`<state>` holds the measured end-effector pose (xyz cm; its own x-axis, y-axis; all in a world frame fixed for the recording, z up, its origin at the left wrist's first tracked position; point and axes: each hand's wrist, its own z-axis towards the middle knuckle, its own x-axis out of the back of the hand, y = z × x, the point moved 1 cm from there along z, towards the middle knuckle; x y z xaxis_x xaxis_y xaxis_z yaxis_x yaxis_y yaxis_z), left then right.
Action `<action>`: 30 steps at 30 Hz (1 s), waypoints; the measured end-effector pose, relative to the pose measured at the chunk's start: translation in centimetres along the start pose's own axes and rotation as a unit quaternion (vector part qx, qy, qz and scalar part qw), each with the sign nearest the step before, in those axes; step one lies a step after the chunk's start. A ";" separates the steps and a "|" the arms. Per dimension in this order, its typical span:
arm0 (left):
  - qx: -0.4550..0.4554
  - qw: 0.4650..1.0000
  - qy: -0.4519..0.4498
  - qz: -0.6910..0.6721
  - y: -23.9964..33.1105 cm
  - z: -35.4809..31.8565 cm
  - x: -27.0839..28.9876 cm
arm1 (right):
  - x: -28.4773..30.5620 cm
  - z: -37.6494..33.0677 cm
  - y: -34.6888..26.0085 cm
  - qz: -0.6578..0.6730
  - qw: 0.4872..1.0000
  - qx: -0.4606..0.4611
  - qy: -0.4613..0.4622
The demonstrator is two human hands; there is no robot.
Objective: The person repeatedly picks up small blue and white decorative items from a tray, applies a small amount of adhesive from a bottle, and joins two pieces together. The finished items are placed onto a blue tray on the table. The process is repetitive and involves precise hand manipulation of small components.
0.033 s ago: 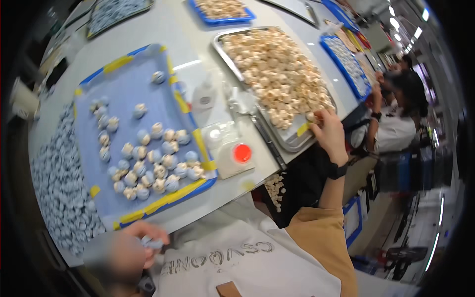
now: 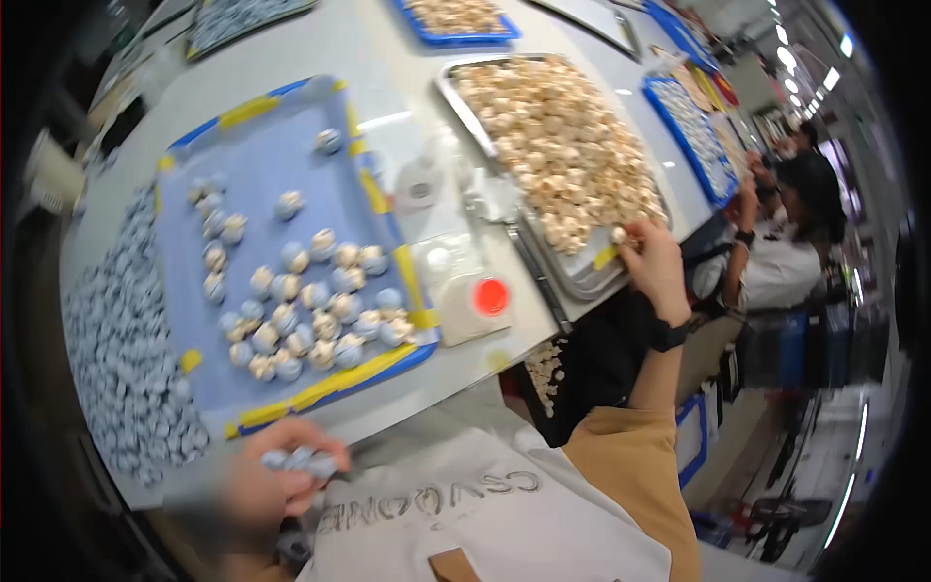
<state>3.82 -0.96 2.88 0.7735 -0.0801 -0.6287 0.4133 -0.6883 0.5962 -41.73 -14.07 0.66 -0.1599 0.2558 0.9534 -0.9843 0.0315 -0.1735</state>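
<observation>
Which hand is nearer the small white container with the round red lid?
Right. The right hand is at the metal tray's near corner, just right of the white container with the red lid; the left hand is farther away, below the blue tray.

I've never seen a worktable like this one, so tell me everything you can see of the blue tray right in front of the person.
The blue tray is a wide, shallow rectangle, plastic by its look, with yellow tape patches along its rim. It lies flat on the pale table. Small round pieces, blue-grey and cream, sit loosely on its near half; one lies alone near the far edge. No hand touches it. A heap of blue-grey pieces lies at its left.
</observation>
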 end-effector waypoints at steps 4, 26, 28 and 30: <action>-0.035 0.991 -0.121 -0.055 -0.9 2.4 0.2 | 0.8 -0.1 0.9 0.012 0.999 0.035 -0.040; -0.076 0.993 -0.087 -0.016 -0.9 2.1 -1.1 | 1.9 -10.8 -23.1 0.656 0.680 0.220 -0.243; -0.062 0.994 -0.087 -0.009 -1.1 2.1 -0.7 | 1.7 -10.8 -23.0 0.650 0.693 0.207 -0.233; -0.086 0.992 -0.087 0.035 -1.3 2.5 -0.5 | 1.8 -10.3 -22.7 0.637 0.707 0.209 -0.223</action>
<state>1.73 -1.82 1.14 0.7147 -0.2569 -0.6505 0.4485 -0.5453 0.7081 -18.86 -4.36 3.75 -0.8530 -0.5144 0.0879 0.0593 -0.2629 -0.9630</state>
